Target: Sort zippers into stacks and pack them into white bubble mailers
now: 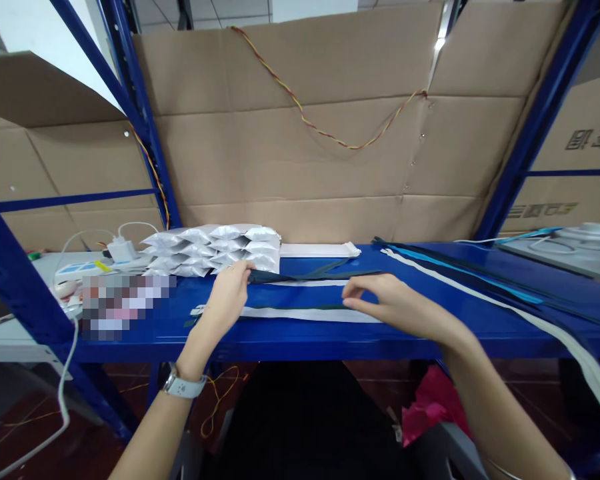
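My left hand (230,291) is closed, its fingertips pinching one end of a dark zipper-like strip (280,276) just above the blue table. The strip runs right and passes behind my right hand (385,300). That hand's thumb and index finger curl toward each other in a pinch; whether anything lies between the tips is too small to tell. A white strip (305,313) with a dark green edge lies flat below both hands. Along the right side stretch a long white zipper-like strip (520,313) and several dark and bright blue strips (475,273), the white one hanging over the front edge.
Silvery plastic packets (220,247) are stacked at the back left, beside a flat white piece (320,250). A white power strip and charger (121,249) stand further left. Blue rack posts (535,127) and a cardboard wall (300,160) enclose the blue table (300,348).
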`<action>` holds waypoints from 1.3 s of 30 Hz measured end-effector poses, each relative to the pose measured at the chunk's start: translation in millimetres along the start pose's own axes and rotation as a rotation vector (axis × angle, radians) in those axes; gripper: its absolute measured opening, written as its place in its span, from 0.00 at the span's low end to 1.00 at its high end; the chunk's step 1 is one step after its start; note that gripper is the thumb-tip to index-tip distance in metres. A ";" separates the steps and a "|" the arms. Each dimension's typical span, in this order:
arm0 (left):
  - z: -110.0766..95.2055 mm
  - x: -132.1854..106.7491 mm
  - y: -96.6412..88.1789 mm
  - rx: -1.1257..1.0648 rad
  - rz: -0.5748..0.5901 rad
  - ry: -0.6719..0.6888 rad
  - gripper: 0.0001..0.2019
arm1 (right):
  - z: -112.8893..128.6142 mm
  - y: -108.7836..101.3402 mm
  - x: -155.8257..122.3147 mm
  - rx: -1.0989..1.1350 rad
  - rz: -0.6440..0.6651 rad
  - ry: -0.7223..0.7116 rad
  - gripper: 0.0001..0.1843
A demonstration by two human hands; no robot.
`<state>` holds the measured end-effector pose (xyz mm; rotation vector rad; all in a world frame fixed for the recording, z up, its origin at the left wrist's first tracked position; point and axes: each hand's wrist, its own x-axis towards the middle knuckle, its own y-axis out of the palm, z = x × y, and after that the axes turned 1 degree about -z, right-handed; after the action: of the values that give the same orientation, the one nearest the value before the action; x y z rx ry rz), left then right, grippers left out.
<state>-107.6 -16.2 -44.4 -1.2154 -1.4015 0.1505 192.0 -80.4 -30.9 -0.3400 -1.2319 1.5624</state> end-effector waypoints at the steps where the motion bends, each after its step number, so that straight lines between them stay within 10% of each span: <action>1: -12.9 -1.9 -0.4 -0.047 -0.004 0.015 0.11 | 6.9 7.8 3.1 0.048 -0.018 -0.019 0.11; 6: -66.1 -17.0 5.6 -0.225 0.097 0.209 0.12 | 35.1 46.0 15.3 0.295 -0.115 -0.061 0.09; 11: -77.7 -27.0 19.1 -0.170 0.103 0.306 0.16 | 39.2 59.1 17.3 0.361 -0.192 -0.082 0.11; 20: -73.0 -20.6 -11.6 -0.020 -0.009 0.272 0.16 | 6.2 39.3 21.7 -0.206 -0.325 0.068 0.11; 29: 14.0 -8.2 -93.4 0.208 -0.291 -0.113 0.13 | -73.8 -9.7 11.6 -0.531 -0.468 0.380 0.15; 39: 65.8 -11.1 -93.4 0.201 -0.271 -0.183 0.12 | -76.3 -3.5 16.0 -0.257 -0.333 0.143 0.15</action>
<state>-214.3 -29.4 -4.2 -0.8541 -1.6535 0.2118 243.8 -27.2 -54.6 -0.3819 -1.3041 1.0813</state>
